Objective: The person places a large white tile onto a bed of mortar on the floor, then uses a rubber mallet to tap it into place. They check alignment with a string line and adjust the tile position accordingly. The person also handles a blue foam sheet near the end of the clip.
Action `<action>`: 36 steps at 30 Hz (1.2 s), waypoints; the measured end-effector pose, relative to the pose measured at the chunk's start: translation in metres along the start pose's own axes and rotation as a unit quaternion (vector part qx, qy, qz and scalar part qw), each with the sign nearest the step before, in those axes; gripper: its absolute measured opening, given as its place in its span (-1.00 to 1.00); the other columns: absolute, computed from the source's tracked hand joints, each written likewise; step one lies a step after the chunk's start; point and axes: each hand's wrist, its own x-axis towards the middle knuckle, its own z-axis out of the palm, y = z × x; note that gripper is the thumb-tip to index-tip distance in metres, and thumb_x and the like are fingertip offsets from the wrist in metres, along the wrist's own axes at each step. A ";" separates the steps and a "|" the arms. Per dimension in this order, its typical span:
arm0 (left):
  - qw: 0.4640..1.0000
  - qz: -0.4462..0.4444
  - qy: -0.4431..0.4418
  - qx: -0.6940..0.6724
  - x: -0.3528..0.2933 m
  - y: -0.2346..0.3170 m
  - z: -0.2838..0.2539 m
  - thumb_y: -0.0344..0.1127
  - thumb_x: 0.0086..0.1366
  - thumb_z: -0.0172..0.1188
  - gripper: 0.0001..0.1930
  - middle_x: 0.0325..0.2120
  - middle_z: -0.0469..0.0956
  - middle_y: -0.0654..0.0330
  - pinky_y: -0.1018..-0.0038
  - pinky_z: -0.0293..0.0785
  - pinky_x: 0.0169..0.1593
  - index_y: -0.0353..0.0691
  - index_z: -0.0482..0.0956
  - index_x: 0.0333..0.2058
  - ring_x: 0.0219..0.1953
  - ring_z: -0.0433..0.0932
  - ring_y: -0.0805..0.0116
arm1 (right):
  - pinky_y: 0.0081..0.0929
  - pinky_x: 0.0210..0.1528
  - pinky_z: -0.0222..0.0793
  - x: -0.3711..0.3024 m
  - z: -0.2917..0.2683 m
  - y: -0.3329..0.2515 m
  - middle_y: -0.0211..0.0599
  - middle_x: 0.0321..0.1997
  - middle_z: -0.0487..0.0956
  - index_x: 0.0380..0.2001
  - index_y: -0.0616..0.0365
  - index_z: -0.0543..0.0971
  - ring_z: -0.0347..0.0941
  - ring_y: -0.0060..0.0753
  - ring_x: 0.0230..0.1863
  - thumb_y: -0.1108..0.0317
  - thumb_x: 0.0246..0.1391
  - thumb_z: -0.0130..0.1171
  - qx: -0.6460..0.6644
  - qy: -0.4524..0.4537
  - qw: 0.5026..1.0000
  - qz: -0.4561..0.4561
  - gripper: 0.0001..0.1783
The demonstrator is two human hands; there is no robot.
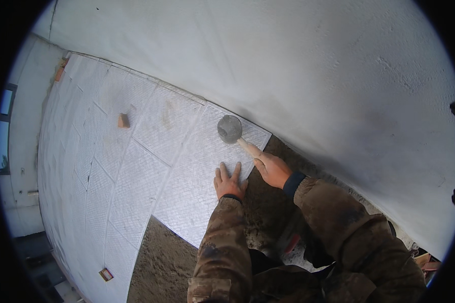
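My right hand [274, 169] is closed around the pale handle of a rubber mallet [229, 129]. Its round dark grey head is over the far part of a light floor tile [191, 171], near the wall; whether it touches the tile I cannot tell. My left hand [230, 182] lies flat with fingers spread on the same tile, close to its right edge. The tile borders brown mortar bedding [162, 267] at its near edge and on its right side.
A painted wall [318, 65] runs along the far and right side. Laid tiles [96, 166] stretch leftward, with a brick piece [123, 120] and a small box [106, 274] on them. A red-marked object [291, 243] shows by my legs. A window [5, 129] is at far left.
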 end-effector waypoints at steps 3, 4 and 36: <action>1.000 -0.004 -0.008 0.002 0.001 0.000 0.000 0.05 0.16 0.45 -0.19 0.50 0.05 -0.12 -0.07 0.11 0.47 0.44 0.35 0.40 0.49 0.06 -0.28 | -0.11 0.34 0.34 -0.003 0.005 -0.002 0.18 0.41 0.38 0.53 -0.11 0.17 0.34 0.23 0.38 0.42 0.41 -0.04 0.020 0.021 0.999 -0.020 -0.34; 1.000 -0.007 -0.017 0.003 0.003 0.000 -0.002 0.06 0.16 0.45 -0.19 0.50 0.05 -0.12 -0.07 0.11 0.47 0.44 0.35 0.40 0.48 0.06 -0.28 | -0.11 0.34 0.34 -0.003 0.006 -0.003 0.19 0.41 0.38 0.53 -0.09 0.18 0.33 0.23 0.38 0.41 0.41 -0.04 0.043 0.016 0.999 -0.010 -0.35; 0.994 -0.103 -0.045 0.018 0.015 -0.010 -0.022 0.31 0.07 0.43 -0.01 0.53 -0.08 -0.15 -0.23 -0.09 0.48 0.36 0.22 0.46 0.55 -0.12 -0.24 | -0.18 0.30 0.38 0.020 0.002 -0.008 0.23 0.32 0.47 0.50 0.09 0.19 0.42 0.21 0.34 0.31 0.43 0.04 0.039 -0.007 0.992 0.116 -0.36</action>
